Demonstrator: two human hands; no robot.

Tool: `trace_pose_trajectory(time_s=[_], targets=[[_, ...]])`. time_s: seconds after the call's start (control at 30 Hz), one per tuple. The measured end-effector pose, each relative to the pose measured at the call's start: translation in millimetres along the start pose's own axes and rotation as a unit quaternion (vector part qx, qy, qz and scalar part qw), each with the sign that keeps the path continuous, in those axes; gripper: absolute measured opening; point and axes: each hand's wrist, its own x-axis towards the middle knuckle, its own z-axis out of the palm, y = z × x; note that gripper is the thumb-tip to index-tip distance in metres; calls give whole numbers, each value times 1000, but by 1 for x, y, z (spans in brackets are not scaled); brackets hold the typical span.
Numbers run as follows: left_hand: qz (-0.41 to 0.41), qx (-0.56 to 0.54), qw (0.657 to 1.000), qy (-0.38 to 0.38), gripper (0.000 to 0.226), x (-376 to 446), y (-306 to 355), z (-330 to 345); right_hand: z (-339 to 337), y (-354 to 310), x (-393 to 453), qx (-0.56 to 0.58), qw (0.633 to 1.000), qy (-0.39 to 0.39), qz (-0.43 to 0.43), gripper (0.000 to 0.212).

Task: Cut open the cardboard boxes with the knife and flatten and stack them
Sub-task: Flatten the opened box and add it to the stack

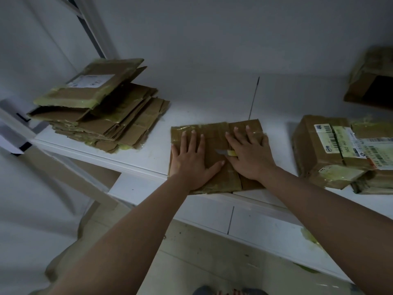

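Both palms spread flat, our left hand (192, 159) and right hand (247, 155), knife (225, 152) trapped under the right, press the brown taped flattened cardboard box (214, 135) at the white table (148, 154) edge; light, springy, best lifted by its edges

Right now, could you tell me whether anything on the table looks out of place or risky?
Yes: the knife lies under the right hand with its blade poking out toward the left hand, while both press the flattened box. The stack sits askew.

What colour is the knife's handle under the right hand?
Yellow; the knife pokes out beneath the right hand, seen in the head view.
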Motion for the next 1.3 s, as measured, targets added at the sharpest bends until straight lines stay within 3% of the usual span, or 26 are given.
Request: trace_pose_trajectory(time_s=[0.57, 0.67, 0.77, 0.8, 0.87, 0.97, 1.1, 1.17, 1.3], targets=[[1, -23, 1000, 10, 94, 3, -1, 1, 0, -1, 0, 14, 1000, 21, 1, 65], [5, -12, 999, -38, 93, 6, -1, -5, -6, 0, 2, 40, 999, -25, -2, 66], [5, -54, 994, -100, 99, 9, -5, -23, -29, 10, 8, 156, 982, -102, 3, 58], [5, -58, 993, -102, 102, 8, -6, -28, -38, 13, 7, 216, 972, -91, 9, 55], [0, -46, 997, -59, 105, 2, -5, -33, -51, 19, 1, 305, 952, 5, 34, 44], [-21, -48, 998, 33, 99, -9, 1, -38, -53, 25, -13, 310, 944, 98, 58, 32], [-61, -83, 992, 71, 89, -18, -3, -51, -46, 28, -22, 286, 948, 120, 79, 30], [-95, -104, 988, 67, 95, -21, -8, -54, -45, 29, -24, 267, 950, 119, 109, 35], [-175, -167, 970, 34, 107, -32, -11, -57, -37, 31, -29, 236, 957, 48, 159, 40]])
